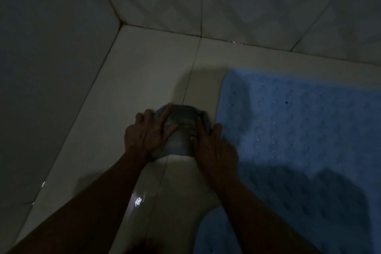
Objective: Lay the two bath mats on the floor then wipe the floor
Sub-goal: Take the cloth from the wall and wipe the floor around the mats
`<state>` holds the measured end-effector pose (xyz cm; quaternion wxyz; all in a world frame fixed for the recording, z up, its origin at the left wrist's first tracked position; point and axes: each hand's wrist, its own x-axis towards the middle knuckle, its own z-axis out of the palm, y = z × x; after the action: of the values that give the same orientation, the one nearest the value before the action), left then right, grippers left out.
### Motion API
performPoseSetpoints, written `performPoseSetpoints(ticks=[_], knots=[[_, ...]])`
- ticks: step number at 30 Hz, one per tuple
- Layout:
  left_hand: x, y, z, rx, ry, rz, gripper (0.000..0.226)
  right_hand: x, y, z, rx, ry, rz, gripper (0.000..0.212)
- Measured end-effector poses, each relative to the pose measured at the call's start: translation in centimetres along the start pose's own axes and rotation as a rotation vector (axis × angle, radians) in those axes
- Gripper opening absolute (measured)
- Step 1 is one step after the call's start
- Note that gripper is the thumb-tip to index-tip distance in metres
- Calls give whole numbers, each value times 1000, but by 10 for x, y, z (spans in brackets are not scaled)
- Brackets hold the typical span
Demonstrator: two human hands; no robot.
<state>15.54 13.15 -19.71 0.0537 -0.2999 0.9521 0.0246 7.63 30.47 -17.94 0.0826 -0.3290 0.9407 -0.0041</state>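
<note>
Two hands at frame centre pressing a folded grey-blue cloth (181,128) onto the pale tiled floor (144,80), left hand (147,133) flat with fingers spread, right hand (214,146) flat along its right edge, blue bath mat (299,130) lying flat at right, tiled walls (247,2) across the top.

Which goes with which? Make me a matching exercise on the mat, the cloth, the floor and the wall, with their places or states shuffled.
1. blue bath mat
2. grey cloth
3. floor
4. wall

A. pressed under the left hand and right hand
B. patterned tiles beyond the corner
C. laid flat at right
D. pale glossy tiles, wet glint

Pairs: 1-C, 2-A, 3-D, 4-B
</note>
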Motion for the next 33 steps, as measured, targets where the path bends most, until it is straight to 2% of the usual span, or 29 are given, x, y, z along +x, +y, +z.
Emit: performPoseSetpoints(ticks=[2, 6, 11, 16, 24, 27, 33], knots=[[16, 3, -1, -11, 1, 9, 69, 15, 3, 4, 27, -55, -4, 63], [48, 8, -4, -11, -24, 16, 70, 46, 8, 0, 16, -43, 31, 62], [87, 19, -7, -33, -66, 23, 69, 78, 11, -5, 90, -147, 110, 61], [110, 25, -11, -96, -23, 70, 67, 101, 11, -18, 19, -89, 171, 64], [137, 33, -22, 16, -50, 106, 65, 133, 6, -30, -96, -122, 195, 62], [145, 34, -31, 76, -11, 100, 62, 146, 10, -29, -98, -132, 212, 64], [186, 45, -21, -96, -19, 71, 64, 183, 27, -28, -37, -127, 176, 61]])
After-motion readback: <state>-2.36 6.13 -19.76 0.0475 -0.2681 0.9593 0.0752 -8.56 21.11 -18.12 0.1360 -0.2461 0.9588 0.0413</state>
